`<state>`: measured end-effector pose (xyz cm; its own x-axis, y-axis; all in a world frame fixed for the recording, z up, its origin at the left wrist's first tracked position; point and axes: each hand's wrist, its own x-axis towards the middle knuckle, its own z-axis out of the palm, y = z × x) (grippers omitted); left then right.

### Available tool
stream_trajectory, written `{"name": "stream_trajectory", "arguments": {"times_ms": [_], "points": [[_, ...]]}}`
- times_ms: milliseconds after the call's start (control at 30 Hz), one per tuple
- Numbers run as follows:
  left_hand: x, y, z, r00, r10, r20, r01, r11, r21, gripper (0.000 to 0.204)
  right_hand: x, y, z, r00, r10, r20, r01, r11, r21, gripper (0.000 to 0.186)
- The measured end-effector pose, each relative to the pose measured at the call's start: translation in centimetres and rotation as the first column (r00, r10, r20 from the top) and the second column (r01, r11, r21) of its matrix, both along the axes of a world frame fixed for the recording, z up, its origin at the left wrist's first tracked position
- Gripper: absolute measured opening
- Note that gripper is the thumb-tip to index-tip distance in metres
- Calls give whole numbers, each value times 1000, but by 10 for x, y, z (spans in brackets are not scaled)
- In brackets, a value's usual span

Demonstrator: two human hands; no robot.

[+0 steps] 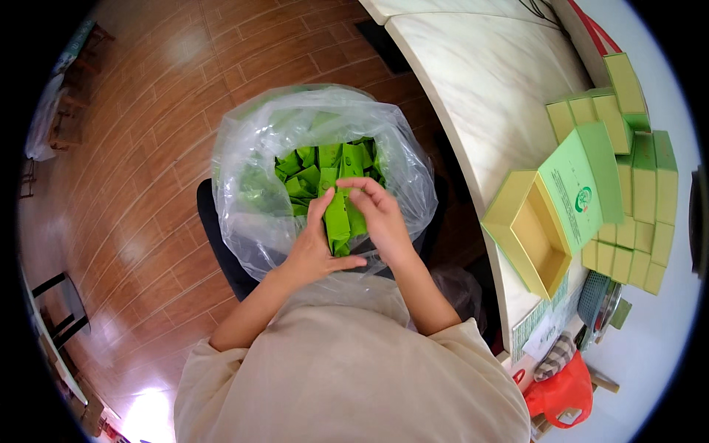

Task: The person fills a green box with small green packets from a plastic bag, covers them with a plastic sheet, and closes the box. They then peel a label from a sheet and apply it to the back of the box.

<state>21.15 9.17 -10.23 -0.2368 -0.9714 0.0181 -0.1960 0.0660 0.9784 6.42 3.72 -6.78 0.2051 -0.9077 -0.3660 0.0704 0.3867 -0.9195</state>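
A clear plastic bag [251,133] full of small green packets [299,184] sits open in front of me. My left hand [317,251] grips a few green packets [336,225] stacked upright at the near side of the bag, its thumb along their left side and fingers around the lower end. My right hand [377,218] has its fingers bent over the upper part of these same packets, touching them from the right; its exact grip is partly hidden.
On the marble-patterned counter [458,88] at right stand an open pale-green box [554,221], stacked closed boxes [642,199], a teal basket [594,295] and a red bag [561,391]. A chair [63,303] stands at left on the wooden floor [162,148].
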Motion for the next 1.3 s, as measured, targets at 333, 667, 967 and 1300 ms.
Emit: {"name": "stream_trajectory", "arguments": {"times_ms": [333,667,967,1300], "points": [[18,-2,-6,759,534,-373,-165,712,683,66,16,-38,-61,382,70,-922,-228,974,-20,67],[23,-7,-6,637,550,-541,156,595,789,48,7,14,-21,806,-25,-592,-428,667,-610,53],[32,-8,-7,587,619,-521,213,503,838,43,-10,19,-32,885,307,-349,-449,760,-470,38],[20,-18,-3,642,602,-476,-68,662,746,49,-1,14,3,838,162,-521,-509,578,-638,37]]}}
